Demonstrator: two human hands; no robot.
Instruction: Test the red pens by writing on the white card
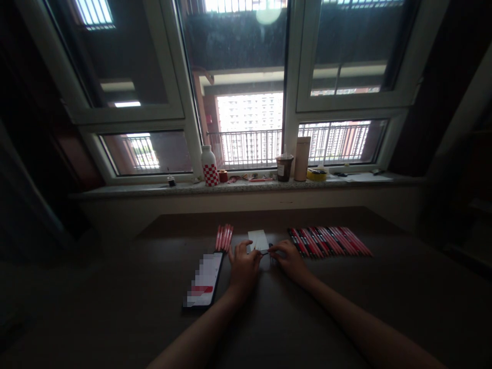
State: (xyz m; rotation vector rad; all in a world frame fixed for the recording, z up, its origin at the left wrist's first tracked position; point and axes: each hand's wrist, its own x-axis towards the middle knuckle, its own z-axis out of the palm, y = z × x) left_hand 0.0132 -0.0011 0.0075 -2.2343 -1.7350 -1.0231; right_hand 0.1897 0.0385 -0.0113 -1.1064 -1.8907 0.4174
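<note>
Over the near edge of a small white paper [257,237], my left hand [245,266] and my right hand [290,260] come close together. Their fingertips pinch opposite ends of a thin, pen-like piece [264,251], too small and dim to make out exactly. A dark cap-like bit shows by my right fingertips. Several pink pens [224,237] lie in a bunch just beyond my left hand. To the right of my right hand is a long row of red, pink and black pens [328,242], laid side by side.
A phone [203,281] with a lit screen lies left of my left forearm on the dark table [284,328]. Along the windowsill [246,189] stand a checkered bottle [210,166], a drink cup [284,168], a tall tumbler [302,159] and a yellow tape roll [316,175].
</note>
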